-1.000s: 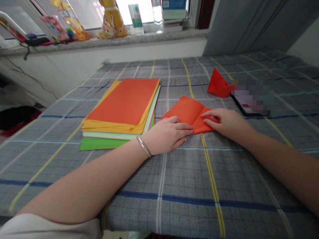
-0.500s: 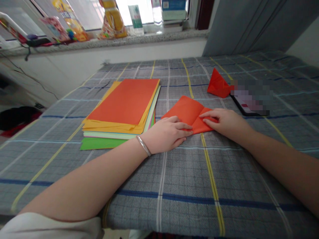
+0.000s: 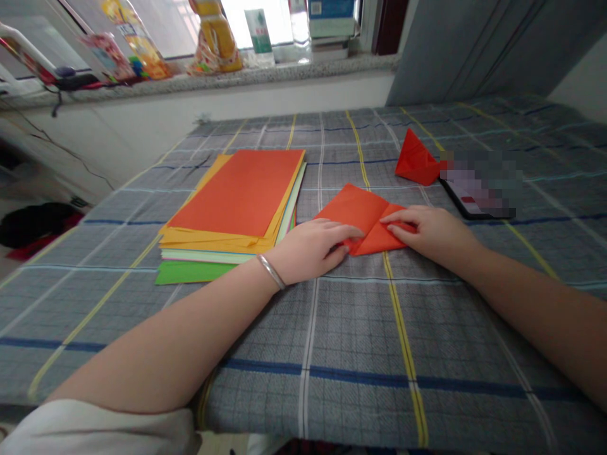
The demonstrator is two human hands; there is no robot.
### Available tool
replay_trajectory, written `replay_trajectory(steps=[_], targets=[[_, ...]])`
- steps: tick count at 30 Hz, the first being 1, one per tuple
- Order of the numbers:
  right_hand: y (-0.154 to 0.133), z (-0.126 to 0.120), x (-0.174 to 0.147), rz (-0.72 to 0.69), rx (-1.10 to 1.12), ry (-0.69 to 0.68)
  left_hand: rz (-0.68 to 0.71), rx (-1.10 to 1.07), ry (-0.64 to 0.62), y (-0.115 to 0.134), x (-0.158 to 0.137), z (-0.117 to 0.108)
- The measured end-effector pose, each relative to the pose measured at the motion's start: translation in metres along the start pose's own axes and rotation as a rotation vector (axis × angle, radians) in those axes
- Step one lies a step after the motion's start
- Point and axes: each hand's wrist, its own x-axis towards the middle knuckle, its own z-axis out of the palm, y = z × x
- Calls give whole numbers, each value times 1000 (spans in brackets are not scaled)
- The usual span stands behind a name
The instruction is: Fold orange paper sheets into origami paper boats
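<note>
A folded orange-red paper [image 3: 351, 205] lies on the checked cloth between my hands, with a crease running across it. My left hand [image 3: 315, 246], a silver bangle at its wrist, grips the near left edge, fingers on top and thumb at the near corner. At the paper's right end, my right hand [image 3: 427, 227] has thumb and fingertips closed on the folded flap. Some of the edges are hidden under my fingers. Beyond my right hand stands a folded red paper shape [image 3: 417, 161], pointed at the top.
Left of the folded paper is a stack of coloured paper sheets [image 3: 241, 193], orange on top and green at the bottom. A phone [image 3: 467, 196], partly blurred out, lies at the right. Bottles and packets line the windowsill [image 3: 284, 71] behind the cloth-covered table [image 3: 265, 392].
My left hand has shifted slightly left and its thumb has come apart from the fingers, baring the paper's near corner. The right hand keeps its place on the flap.
</note>
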Motion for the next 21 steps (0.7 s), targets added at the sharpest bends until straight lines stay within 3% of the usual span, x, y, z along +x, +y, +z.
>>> replay_trajectory(steps=[4,7,16,21], targets=[[0,1,1,-2,-12,-5,137,129,-117,9,1,3],[0,0,1,14,-16,-13,122,160,-180,13,2,2],[0,0,1,17,-9,-21,135,36,-112,12,0,11],[-2,-1,1,40,-30,-25,96,11,-162,10,-3,15]])
